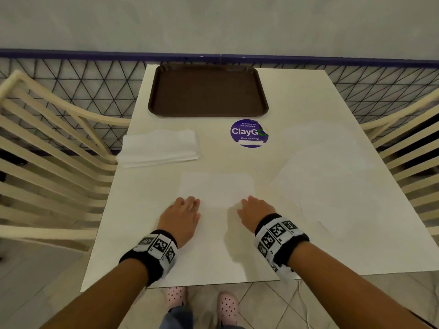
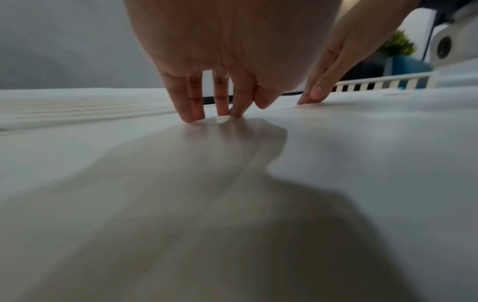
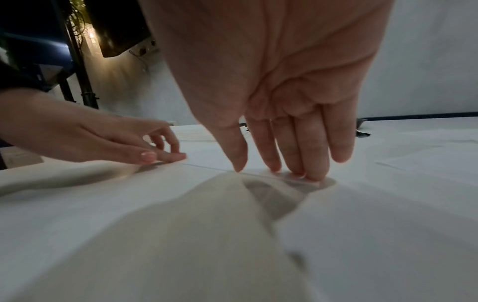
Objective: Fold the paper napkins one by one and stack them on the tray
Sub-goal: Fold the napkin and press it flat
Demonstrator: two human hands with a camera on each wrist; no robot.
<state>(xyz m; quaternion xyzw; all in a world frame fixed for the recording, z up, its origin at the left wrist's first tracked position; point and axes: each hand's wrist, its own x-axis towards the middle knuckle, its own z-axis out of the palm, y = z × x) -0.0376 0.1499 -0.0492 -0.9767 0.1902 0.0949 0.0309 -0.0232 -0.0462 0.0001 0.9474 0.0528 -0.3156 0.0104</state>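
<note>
A single white napkin (image 1: 216,186) lies flat on the table in front of me. My left hand (image 1: 187,203) touches its near left corner with straight fingertips (image 2: 192,119); a small wrinkle shows under them. My right hand (image 1: 249,203) touches the near right corner, thumb and fingertips (image 3: 313,177) down on the edge. Neither hand visibly curls round the paper. A stack of white napkins (image 1: 159,148) sits at the left edge of the table. The brown tray (image 1: 206,112) lies at the far end with nothing on it.
A round purple sticker (image 1: 249,132) is stuck on the white table (image 1: 332,245) between tray and napkin. Cream slatted chairs (image 1: 47,162) flank the table on both sides. A black mesh fence (image 1: 83,79) runs behind it.
</note>
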